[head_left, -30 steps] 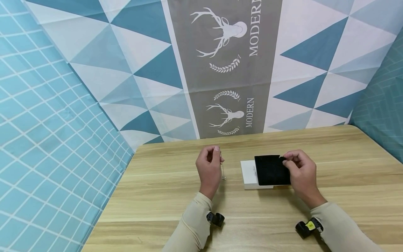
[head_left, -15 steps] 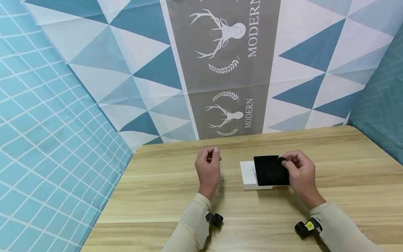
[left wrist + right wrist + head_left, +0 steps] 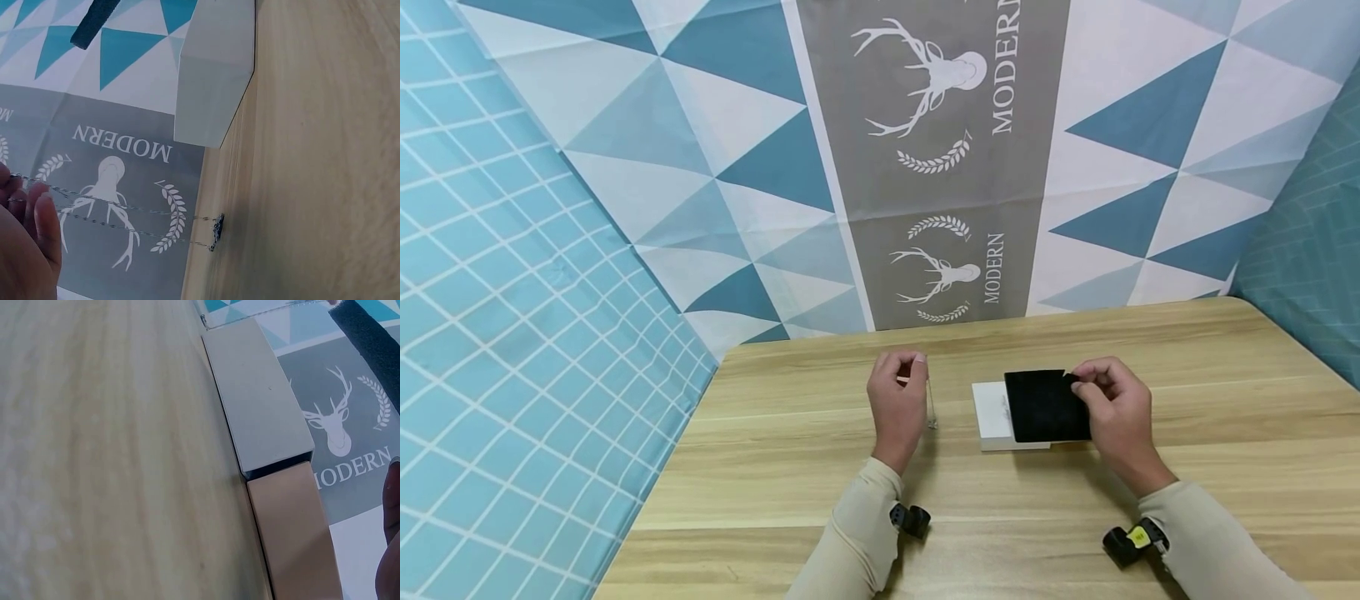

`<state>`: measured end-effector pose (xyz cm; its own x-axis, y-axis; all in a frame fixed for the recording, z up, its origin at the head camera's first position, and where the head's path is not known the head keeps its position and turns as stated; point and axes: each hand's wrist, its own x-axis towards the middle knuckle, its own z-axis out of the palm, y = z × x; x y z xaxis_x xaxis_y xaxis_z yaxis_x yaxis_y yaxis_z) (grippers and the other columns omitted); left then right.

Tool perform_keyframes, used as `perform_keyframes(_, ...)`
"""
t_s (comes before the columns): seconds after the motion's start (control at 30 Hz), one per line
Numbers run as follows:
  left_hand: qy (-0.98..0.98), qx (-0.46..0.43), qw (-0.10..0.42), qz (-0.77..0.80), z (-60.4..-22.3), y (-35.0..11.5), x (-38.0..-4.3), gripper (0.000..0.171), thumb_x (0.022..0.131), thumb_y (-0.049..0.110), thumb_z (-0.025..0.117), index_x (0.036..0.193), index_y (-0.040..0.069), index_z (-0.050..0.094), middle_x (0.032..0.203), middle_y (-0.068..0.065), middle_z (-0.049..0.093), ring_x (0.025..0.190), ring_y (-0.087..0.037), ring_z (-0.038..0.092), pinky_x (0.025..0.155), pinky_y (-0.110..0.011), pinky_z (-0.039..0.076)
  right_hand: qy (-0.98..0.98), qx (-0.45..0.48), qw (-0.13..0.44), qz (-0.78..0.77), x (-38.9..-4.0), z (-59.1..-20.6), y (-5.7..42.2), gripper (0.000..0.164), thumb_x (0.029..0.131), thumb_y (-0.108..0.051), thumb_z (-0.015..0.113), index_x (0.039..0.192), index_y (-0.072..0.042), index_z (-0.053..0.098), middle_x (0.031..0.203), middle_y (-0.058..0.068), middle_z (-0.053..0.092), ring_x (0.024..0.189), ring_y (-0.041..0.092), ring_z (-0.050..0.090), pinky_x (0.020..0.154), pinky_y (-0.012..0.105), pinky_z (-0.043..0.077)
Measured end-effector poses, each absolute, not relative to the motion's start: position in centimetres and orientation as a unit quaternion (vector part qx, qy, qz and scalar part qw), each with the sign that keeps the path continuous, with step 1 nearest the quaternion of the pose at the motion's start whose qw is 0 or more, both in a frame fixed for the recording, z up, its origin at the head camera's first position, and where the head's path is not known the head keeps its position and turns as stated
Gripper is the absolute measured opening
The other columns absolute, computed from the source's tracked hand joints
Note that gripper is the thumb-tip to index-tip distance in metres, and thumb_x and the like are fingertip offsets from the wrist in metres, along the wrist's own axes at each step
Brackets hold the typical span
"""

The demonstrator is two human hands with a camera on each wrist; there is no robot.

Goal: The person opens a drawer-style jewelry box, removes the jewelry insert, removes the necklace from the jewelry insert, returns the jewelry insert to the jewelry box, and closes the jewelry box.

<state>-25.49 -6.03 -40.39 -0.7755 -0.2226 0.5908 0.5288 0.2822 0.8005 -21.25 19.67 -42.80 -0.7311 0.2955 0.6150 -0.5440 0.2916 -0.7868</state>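
"Black, square and flat: who has that pad point(image 3: 1047, 408)?"

"The right hand point(image 3: 1123, 412) pinches it by the upper right corner, thumb against fingers, beside a small notch in its edge."

"Does it lie on the white box point(image 3: 992, 412)?"

"It's raised off it; the right wrist view shows the gap. From the head camera it covers the box's right part."

"And the left hand point(image 3: 897, 408)?"

"Thumb and fingertips are together on a thin chain point(image 3: 931, 402), left of the box. Its strands hang to a small pendant point(image 3: 217, 230); whether that touches the table point(image 3: 775, 467), I can't tell."

"What's the tan piece point(image 3: 294, 531) in the right wrist view?"

"Box or half of one, I can't tell; it sits end to end with the white box."
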Motion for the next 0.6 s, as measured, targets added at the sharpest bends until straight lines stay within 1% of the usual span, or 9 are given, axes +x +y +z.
perform_keyframes(0.2,-0.75,-0.107,0.321,-0.569,-40.53,-6.02,-25.49,0.012,0.095,0.013,0.066,0.085,0.011,0.072,0.085,0.0,0.059,0.078,-0.015,0.06,0.067,-0.03,0.052,-0.721,0.083,0.357,0.589,-21.29,-42.84,19.63,0.018,0.084,0.019,0.058,0.094,0.006,0.066,0.076,-0.001,0.06,0.061,0.011,0.051,0.058,0.019,0.041)
perform_keyframes(0.4,-0.766,-0.111,0.329,-0.54,-40.63,-6.1,-25.59,0.013,0.094,0.01,0.065,0.085,0.008,0.073,0.083,0.001,0.059,0.076,-0.014,0.059,0.066,-0.03,0.051,-0.718,0.088,0.356,0.592,-21.29,-42.79,19.56,0.018,0.084,0.019,0.058,0.094,0.006,0.066,0.076,-0.002,0.061,0.062,0.01,0.052,0.059,0.018,0.042)
perform_keyframes(0.6,-0.787,-0.12,0.328,-0.508,-40.75,-6.16,-25.57,0.012,0.095,0.012,0.065,0.087,0.009,0.073,0.082,0.001,0.059,0.076,-0.013,0.06,0.064,-0.029,0.05,-0.72,0.088,0.353,0.591,-21.25,-42.73,19.51,0.018,0.084,0.019,0.058,0.094,0.006,0.066,0.078,-0.002,0.062,0.064,0.01,0.053,0.061,0.018,0.043)
